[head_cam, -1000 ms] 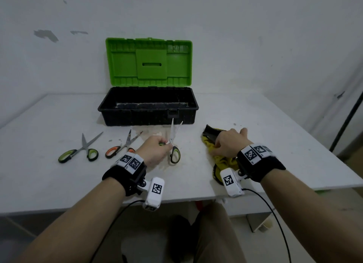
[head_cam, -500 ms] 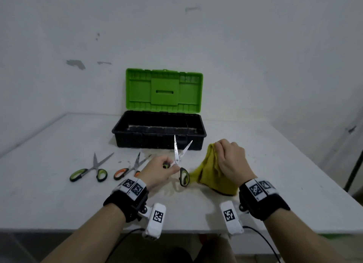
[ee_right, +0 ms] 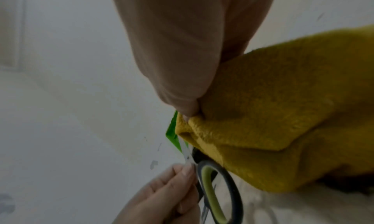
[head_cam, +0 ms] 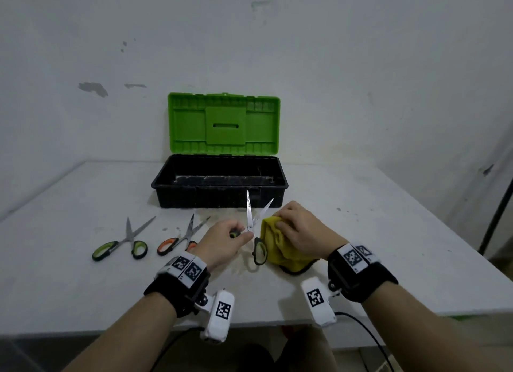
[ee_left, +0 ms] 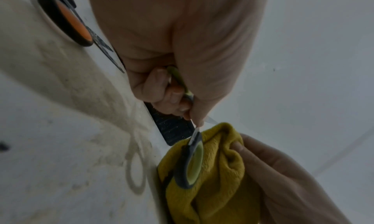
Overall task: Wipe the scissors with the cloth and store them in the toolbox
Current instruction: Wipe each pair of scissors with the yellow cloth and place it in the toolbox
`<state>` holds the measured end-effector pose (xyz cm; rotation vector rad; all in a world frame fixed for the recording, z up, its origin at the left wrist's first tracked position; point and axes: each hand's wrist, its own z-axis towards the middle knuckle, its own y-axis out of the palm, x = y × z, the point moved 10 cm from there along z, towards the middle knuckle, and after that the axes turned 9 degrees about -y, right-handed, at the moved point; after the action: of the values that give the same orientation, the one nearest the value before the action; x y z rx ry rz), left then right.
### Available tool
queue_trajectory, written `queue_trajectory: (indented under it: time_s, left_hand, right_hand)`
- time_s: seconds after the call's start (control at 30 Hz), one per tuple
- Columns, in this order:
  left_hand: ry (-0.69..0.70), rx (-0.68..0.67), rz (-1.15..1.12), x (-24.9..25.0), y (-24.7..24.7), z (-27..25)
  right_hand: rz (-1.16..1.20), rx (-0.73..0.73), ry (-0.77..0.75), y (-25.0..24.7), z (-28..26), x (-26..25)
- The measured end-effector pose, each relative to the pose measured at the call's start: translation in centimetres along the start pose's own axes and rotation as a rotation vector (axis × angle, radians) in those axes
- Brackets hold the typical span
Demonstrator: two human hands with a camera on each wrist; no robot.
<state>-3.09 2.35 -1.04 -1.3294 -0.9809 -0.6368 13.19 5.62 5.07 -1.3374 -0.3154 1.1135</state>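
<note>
White table [head_cam: 361,232]: two spare scissors [head_cam: 122,246], open toolbox [head_cam: 219,188] behind.

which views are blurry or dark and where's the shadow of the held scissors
Head view: sharp and evenly lit, edges bowed by the wide lens. Left wrist view: dim, soft, with the scissors casting a loop-shaped shadow on the table. Right wrist view: dimmest and grainy; the cloth and right hand are blurred.

In front of me the white bench [head_cam: 83,288] carries an open toolbox [head_cam: 219,194] at the back, black with a green lid raised. To my left lie two open scissors side by side: a green-handled pair [head_cam: 122,246] and, nearer the middle, an orange-handled pair [head_cam: 180,238].
</note>
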Motion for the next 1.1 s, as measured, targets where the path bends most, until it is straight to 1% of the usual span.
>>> queue_trajectory:
  time_s: [0.07, 0.17, 0.23, 0.37, 0.5, 0.6, 0.67, 0.8, 0.87, 0.9, 0.97, 1.03, 1.1]
  left_hand:
    - [0.016, -0.008, 0.006, -0.2, 0.4, 0.2]
    - [0.061, -0.017, 0.03, 0.2, 0.9, 0.2]
    - [0.081, -0.009, 0.022, 0.5, 0.9, 0.2]
    - [0.1, -0.001, 0.028, 1.0, 1.0, 0.2]
    - [0.105, 0.005, 0.009, 1.3, 1.3, 0.0]
    - [0.11, 0.002, 0.004, 1.6, 1.3, -0.2]
    - [0.117, -0.009, 0.02, 1.8, 1.1, -0.3]
    - [0.111, -0.026, 0.096, 1.7, 1.1, -0.5]
    - [0.086, -0.033, 0.094, 1.3, 1.1, -0.4]
    - [0.073, -0.032, 0.085, 1.1, 1.0, -0.4]
    - [0.059, -0.018, 0.081, 1.0, 0.7, -0.3]
    - [0.077, -0.005, 0.103, 1.5, 0.6, -0.2]
    - [0.116, -0.002, 0.135, 2.2, 0.8, -0.2]
  right_hand:
    - [0.009, 0.09, -0.035, -0.1, 0.1, -0.4]
    - [0.055, 0.23, -0.031, -0.8, -0.1, -0.8]
    - [0.037, 0.287, -0.042, -1.0, -0.1, -1.0]
    - [0.043, 0.338, -0.074, -0.5, -0.2, -1.0]
    - [-0.029, 0.393, -0.126, -0.1, -0.6, -1.9]
    - [-0.082, 0.408, -0.119, -0.3, -0.6, -2.0]
    - [-0.069, 0.437, -0.07, -1.0, -0.5, -1.1]
    - [-0.043, 0.531, 0.159, -3.9, -0.7, 2.9]
    - [-0.043, 0.566, 0.217, -4.9, -1.3, 3.8]
    - [-0.037, 0.58, 0.209, -5.2, -1.7, 3.6]
    - [-0.024, 0.567, 0.125, -4.7, -2.1, 1.8]
    - [-0.024, 0.498, 0.006, -3.0, -2.0, -0.5]
    - [-0.028, 0.428, -0.06, -1.1, -1.7, -1.9]
